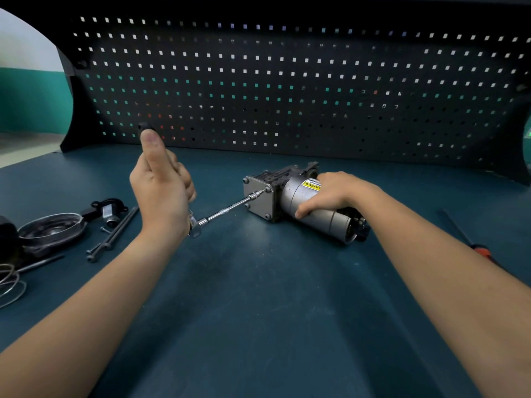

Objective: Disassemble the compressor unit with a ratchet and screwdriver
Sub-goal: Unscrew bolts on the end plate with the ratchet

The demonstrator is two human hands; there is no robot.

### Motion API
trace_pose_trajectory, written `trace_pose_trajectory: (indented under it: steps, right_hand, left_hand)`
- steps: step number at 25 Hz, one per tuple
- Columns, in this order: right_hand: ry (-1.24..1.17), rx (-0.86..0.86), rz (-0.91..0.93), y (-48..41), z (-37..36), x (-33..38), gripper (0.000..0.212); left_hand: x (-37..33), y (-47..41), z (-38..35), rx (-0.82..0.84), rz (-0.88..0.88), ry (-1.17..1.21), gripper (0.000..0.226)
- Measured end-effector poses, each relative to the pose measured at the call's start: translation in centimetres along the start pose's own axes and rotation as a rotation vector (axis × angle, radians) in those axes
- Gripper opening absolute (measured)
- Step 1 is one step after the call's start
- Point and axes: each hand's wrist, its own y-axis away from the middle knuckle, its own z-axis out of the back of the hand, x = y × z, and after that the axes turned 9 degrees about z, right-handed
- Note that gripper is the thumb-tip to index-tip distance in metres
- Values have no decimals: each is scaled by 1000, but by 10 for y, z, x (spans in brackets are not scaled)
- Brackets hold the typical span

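Observation:
The grey compressor unit [290, 201] lies on its side on the dark green bench, its square end plate facing left. A ratchet [198, 224] with a long extension bar [230, 209] has its socket on the plate's upper right bolt. My left hand [161, 185] grips the ratchet handle, which stands upright and is mostly hidden behind the hand, thumb pointing up. My right hand [336, 193] lies over the compressor's cylindrical motor body, fingers wrapped around it, holding it down.
Removed parts lie at the left: a round black cover [51, 231], a small bracket piece [110, 211], two long bolts [115, 234] and coiled wire [11, 285]. A screwdriver with an orange-red handle [471, 239] lies at the right. A pegboard [287, 81] rises behind the bench.

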Motion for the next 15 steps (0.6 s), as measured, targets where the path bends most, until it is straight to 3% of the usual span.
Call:
trace_pose_trajectory:
  steps: [15]
  right_hand:
    - [2,-10,-1,3,1,1,81]
  left_hand:
    - [6,2,0,-11,-26,1,47]
